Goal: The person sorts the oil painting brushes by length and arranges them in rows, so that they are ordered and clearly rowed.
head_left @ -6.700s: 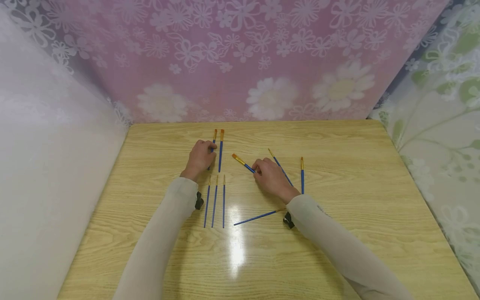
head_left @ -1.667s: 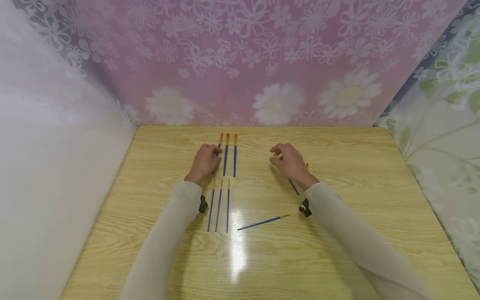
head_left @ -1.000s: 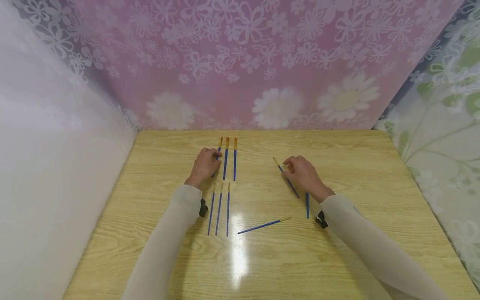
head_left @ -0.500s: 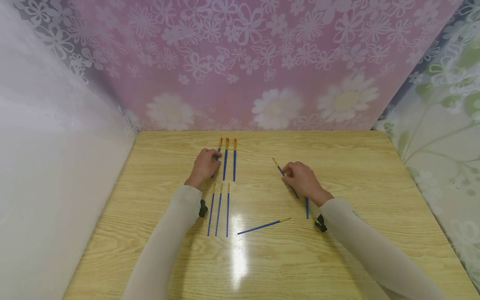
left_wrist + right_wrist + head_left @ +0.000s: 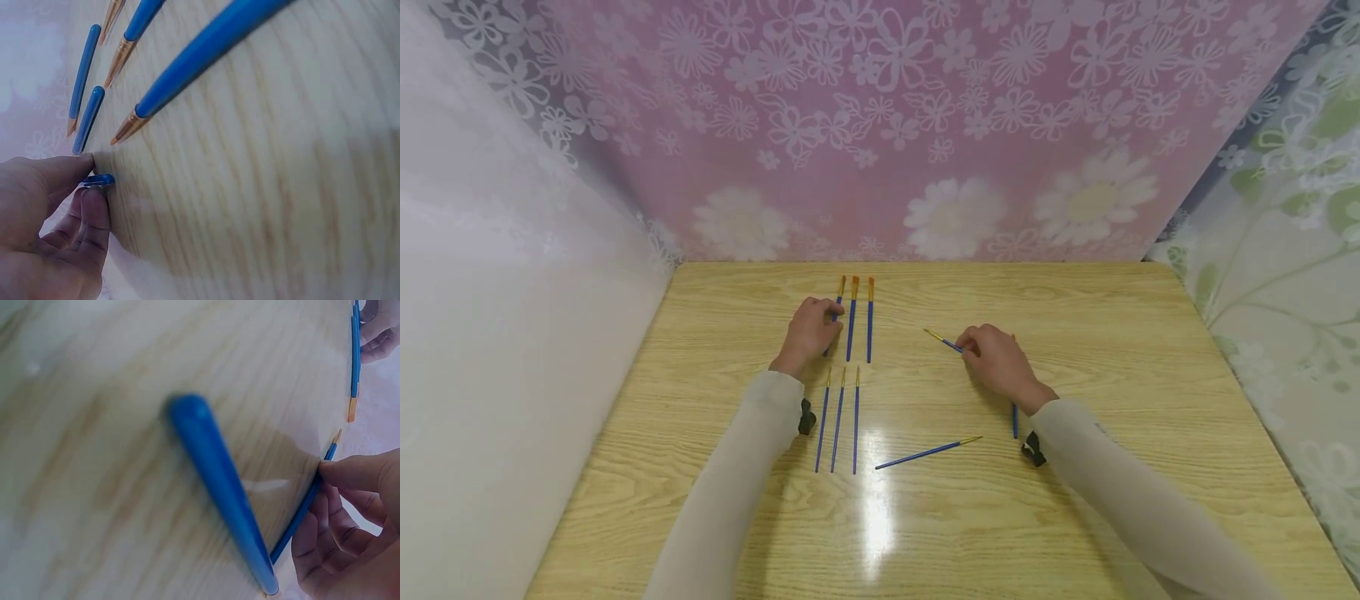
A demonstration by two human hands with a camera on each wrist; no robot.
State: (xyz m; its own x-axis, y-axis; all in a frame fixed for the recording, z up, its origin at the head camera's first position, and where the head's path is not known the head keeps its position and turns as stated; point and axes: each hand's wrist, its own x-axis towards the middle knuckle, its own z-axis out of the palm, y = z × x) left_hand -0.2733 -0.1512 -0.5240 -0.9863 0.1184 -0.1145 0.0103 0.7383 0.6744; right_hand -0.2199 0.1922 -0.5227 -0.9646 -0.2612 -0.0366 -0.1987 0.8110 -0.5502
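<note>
Around the handle of a blue paintbrush (image 5: pixel 840 289), leftmost of three wide ones at the back, the thumb and fingers of my left hand (image 5: pixel 807 333) pinch. In the left wrist view its handle end (image 5: pixel 100 179) shows between them. Two flat brushes (image 5: pixel 851 329) (image 5: pixel 870 332) lie alongside it. My right hand (image 5: pixel 998 358) pinches a thin pointed paintbrush (image 5: pixel 951 344), whose golden tip points left and back; its far end is hidden in the head view. Another brush (image 5: pixel 1015 421) lies partly under the right hand and wrist.
Three thin brushes (image 5: pixel 823 421) (image 5: pixel 837 421) (image 5: pixel 856 421) lie side by side in front of the wide ones. A loose thin brush (image 5: pixel 925 453) lies aslant near the middle. The wooden table (image 5: pixel 700 500) meets a pink flowered backdrop (image 5: pixel 850 167) at the back.
A third wide brush has joined the row at the back left. My right hand has taken hold of the thin brush and turned its tip leftward. The left hand stays at its brush.
</note>
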